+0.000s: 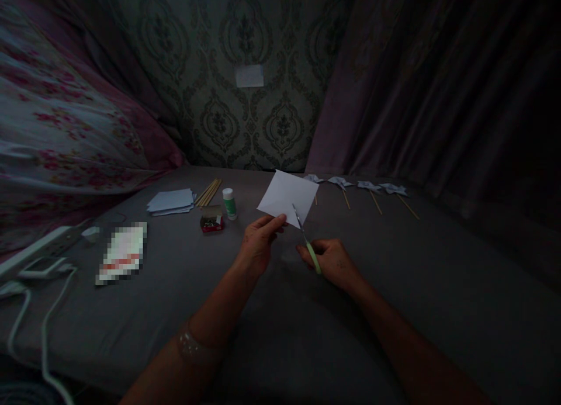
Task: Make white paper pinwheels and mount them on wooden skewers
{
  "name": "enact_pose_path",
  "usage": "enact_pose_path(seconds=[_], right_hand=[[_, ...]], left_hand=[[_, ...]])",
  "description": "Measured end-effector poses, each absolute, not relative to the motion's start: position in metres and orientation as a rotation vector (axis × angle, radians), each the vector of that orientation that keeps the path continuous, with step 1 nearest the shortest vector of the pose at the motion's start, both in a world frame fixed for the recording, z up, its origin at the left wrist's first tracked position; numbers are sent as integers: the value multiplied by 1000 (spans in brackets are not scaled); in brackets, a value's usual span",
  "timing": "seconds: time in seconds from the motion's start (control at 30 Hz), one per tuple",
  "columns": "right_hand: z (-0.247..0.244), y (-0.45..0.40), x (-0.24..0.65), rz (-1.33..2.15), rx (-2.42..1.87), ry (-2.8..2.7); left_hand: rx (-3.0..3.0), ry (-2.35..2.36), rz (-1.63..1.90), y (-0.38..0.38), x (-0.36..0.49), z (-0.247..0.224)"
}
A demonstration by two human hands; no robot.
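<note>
A white square of paper [287,196] is held up over the grey surface, its lower edge pinched between the thumb and fingers of my left hand [262,236]. My right hand [329,261] is closed on the light green handles of a pair of scissors [312,258]. The blades point up and to the left and lie over the paper's lower part, just right of my left thumb. How far the blades are parted is too small to tell.
Behind my left hand are a glue stick [229,204], a red box [212,221], wooden sticks [209,193] and stacked paper [170,201]. Several paper pinwheels on sticks [369,187] lie at the back right. A power strip [39,250] with cables and a packet [123,252] are at left.
</note>
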State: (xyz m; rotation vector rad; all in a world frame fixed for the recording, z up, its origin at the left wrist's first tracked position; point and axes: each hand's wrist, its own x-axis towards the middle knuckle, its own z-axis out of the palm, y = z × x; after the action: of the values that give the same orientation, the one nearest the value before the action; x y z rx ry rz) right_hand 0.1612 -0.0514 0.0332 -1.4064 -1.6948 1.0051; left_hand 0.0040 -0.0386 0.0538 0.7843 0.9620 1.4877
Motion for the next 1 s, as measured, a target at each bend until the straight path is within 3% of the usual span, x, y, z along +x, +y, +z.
enact_pose_path(seconds=[0.6,0.87,1.0], right_hand=[[35,-52,159,1036,-1466,-1665],[31,-50,162,988,-1368,-1874],[33,-44,165,974,-1434,-1629]], left_hand=[[475,754,1237,-37,0,58],[659,982,1576,-34,0,52],[746,1083,1610,-30,-4,45]])
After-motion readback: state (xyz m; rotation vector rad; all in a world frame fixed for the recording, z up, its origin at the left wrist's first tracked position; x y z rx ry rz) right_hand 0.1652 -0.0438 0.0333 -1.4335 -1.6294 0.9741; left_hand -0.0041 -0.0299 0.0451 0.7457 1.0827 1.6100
